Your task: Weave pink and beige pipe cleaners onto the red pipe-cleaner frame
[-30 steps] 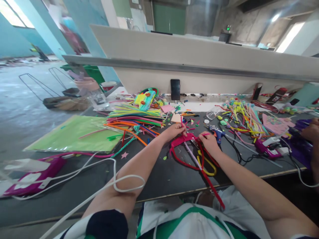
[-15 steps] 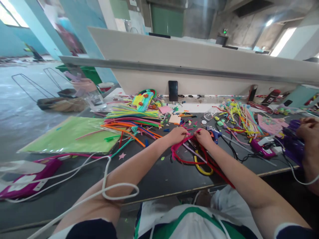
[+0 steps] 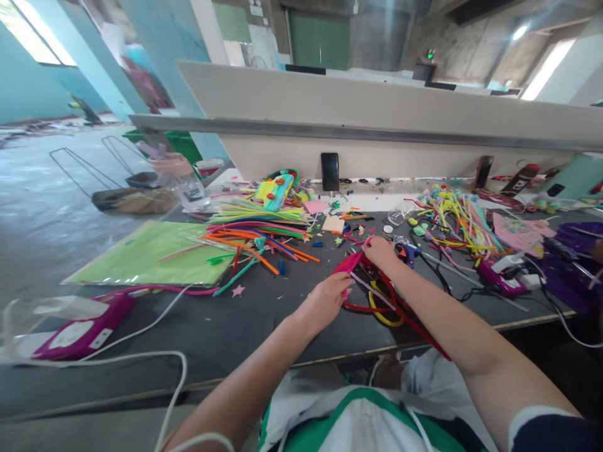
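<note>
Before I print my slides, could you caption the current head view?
Both hands hold a bright pink piece at a dark table strewn with colorful craft stems.

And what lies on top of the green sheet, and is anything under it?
On the green sheet lie a thin pink strip and, near its right edge, some short green pieces. The sheet covers the table beneath, so whether anything is under it cannot be seen.

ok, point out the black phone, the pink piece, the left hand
Black phone (image 3: 330, 172): head view, middle of its dark face.
Pink piece (image 3: 347, 264): head view, its visible middle.
Left hand (image 3: 324, 304): head view, back of hand.
</note>
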Tool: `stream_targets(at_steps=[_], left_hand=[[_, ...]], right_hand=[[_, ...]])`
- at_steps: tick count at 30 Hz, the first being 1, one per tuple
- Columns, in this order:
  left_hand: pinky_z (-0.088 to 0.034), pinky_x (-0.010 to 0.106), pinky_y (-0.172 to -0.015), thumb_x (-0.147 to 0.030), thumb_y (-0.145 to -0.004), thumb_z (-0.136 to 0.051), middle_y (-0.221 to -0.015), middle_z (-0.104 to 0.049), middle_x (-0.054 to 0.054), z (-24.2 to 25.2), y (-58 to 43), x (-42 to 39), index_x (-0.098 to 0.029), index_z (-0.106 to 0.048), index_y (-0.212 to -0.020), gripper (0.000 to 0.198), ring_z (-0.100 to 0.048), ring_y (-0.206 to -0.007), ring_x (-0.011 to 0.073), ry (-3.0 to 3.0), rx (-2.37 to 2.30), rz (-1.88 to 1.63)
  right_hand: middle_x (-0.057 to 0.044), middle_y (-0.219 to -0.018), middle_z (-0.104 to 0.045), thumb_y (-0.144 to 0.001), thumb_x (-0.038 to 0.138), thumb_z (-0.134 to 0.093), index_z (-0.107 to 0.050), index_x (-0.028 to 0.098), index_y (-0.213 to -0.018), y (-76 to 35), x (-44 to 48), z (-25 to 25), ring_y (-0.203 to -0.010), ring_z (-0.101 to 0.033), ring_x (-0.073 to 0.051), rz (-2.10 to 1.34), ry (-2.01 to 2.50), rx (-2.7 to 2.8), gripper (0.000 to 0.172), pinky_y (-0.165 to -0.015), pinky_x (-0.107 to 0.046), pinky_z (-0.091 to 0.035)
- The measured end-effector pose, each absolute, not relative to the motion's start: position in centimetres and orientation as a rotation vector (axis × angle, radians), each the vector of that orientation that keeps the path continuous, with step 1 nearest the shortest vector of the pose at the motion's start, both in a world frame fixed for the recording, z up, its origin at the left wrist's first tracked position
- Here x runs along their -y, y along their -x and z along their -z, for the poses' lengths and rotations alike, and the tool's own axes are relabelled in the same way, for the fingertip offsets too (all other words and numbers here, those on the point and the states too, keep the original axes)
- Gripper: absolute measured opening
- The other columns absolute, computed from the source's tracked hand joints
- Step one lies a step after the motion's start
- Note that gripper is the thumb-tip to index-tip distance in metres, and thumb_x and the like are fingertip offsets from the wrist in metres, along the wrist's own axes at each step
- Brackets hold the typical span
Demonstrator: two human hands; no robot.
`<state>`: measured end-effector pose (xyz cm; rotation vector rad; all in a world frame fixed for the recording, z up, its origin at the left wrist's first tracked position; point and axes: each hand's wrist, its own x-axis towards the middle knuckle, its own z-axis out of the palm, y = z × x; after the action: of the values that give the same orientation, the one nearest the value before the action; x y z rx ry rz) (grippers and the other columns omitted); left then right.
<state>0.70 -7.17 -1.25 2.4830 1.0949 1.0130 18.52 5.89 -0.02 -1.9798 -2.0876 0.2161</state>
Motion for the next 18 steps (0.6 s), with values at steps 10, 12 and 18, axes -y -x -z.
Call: stream_targets(at_steps=[10,12,18], left_hand=[[-0.045,0.038,-0.099,-0.019,-0.082,-0.052,-0.101,-0.070,0.010,2.4,0.0,8.1,-0.022,-0.072,-0.087,0.021,-0.062,-0.105,0.0228,-2.100,-1.032,-1.043],[-0.041,0.041,-0.100,-0.018,-0.082,-0.050,-0.099,-0.071,0.010,2.7,0.2,8.1,-0.023,-0.071,-0.083,0.021,-0.061,-0.106,0.0238,-2.170,-1.062,-0.973],[-0.031,0.044,-0.102,-0.014,-0.083,-0.045,-0.100,-0.072,0.007,3.3,0.5,7.9,-0.022,-0.066,-0.080,0.023,-0.060,-0.109,0.0219,-2.300,-1.159,-0.901]], right_hand=[[-0.010,-0.088,-0.066,-0.084,0.029,-0.051,-0.065,0.016,-0.082,-18.5,-6.3,1.1,-0.093,-0.056,-0.023,-0.175,1.998,2.094,0.019,-0.077,-0.032,-0.034],[-0.009,-0.087,-0.066,-0.084,0.029,-0.051,-0.064,0.017,-0.081,-18.8,-6.2,1.4,-0.092,-0.056,-0.023,-0.159,1.997,2.096,0.019,-0.076,-0.032,-0.033],[-0.009,-0.088,-0.064,-0.085,0.029,-0.048,-0.063,0.016,-0.080,-19.5,-5.7,2.4,-0.090,-0.055,-0.023,-0.102,1.977,2.091,0.020,-0.076,-0.033,-0.030]])
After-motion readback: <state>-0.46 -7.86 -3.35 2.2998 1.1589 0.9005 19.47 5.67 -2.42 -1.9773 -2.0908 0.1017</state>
